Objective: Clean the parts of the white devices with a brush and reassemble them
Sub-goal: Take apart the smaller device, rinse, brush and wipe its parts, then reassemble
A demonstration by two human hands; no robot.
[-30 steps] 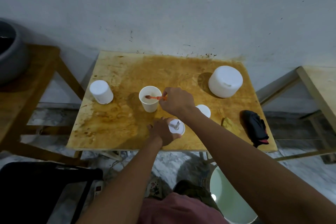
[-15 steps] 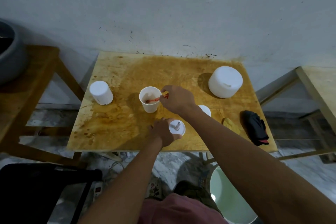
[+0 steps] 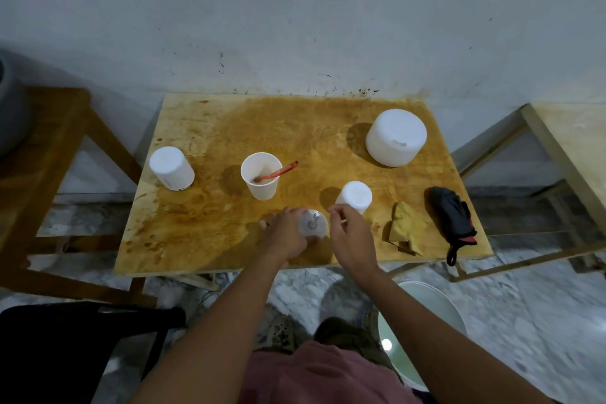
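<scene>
A small white round device part with a grey stem point(image 3: 312, 223) is gripped from the left by the person's left hand point(image 3: 284, 237), low in the centre of the frame, near the front edge of a stained yellow wooden table point(image 3: 203, 226). The right hand point(image 3: 353, 238) is held just to the right of that part with its fingers curled; whether anything is pinched between them cannot be told.

Just above the right hand, a short white cylindrical part point(image 3: 354, 196) is stood upright on the table. Left of centre, an orange brush point(image 3: 278, 171) is propped in a white paper cup point(image 3: 262, 185). Its handle juts over the rim toward the upper right and is touched by neither hand.

2 more white pieces are seen on the table. A tall white cylindrical device point(image 3: 171, 168) is placed near the left edge, and a wide white round housing point(image 3: 396, 138) at the upper right, both well apart from the hands.

At the right of the table, a crumpled yellow cloth point(image 3: 405, 228) is laid beside a black cloth with a red trim point(image 3: 451, 220), which hangs partly over the front edge. A pale green bucket point(image 3: 436, 315) is seen on the floor at lower right, and a black chair point(image 3: 49, 348) at lower left.
</scene>
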